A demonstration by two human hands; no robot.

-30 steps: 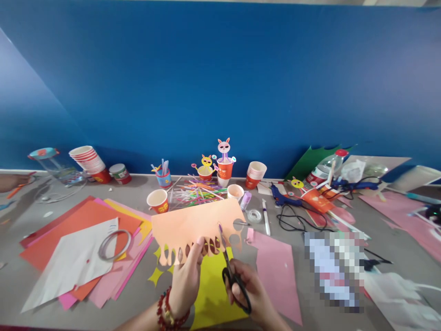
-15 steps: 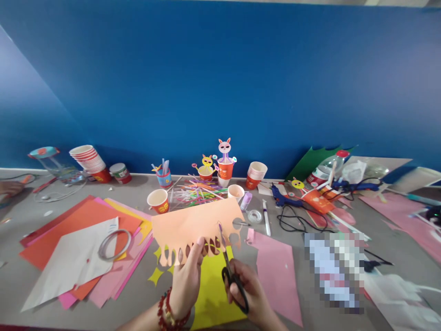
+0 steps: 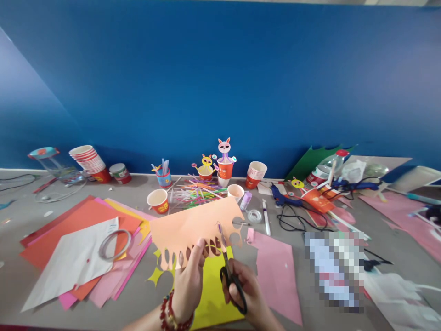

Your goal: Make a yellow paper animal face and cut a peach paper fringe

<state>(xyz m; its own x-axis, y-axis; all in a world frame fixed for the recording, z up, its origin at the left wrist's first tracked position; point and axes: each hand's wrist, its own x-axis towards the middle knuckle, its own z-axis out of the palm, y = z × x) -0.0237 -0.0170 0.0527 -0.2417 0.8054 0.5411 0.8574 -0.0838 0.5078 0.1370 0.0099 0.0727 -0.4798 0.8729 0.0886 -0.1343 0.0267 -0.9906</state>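
Observation:
My left hand (image 3: 188, 280) pinches the lower edge of a peach paper sheet (image 3: 193, 223) and holds it up above the table; the edge has several oval holes cut out. A red bead bracelet sits on that wrist. My right hand (image 3: 246, 294) grips black-handled scissors (image 3: 227, 264), whose blades point up into the sheet's lower edge right of my left thumb. A yellow sheet (image 3: 212, 287) lies under both hands.
A pile of orange, pink and white sheets (image 3: 79, 248) with a tape ring (image 3: 115, 243) lies left. A pink sheet (image 3: 275, 266) lies right. Paper cups (image 3: 157, 201), straws (image 3: 198, 189), cup figures (image 3: 224, 163), a glue gun (image 3: 282, 196) and cables stand behind.
The peach sheet has tilted, its right end rising a little. My hands and the scissors have shifted slightly. Something at the far left edge has gone out of view.

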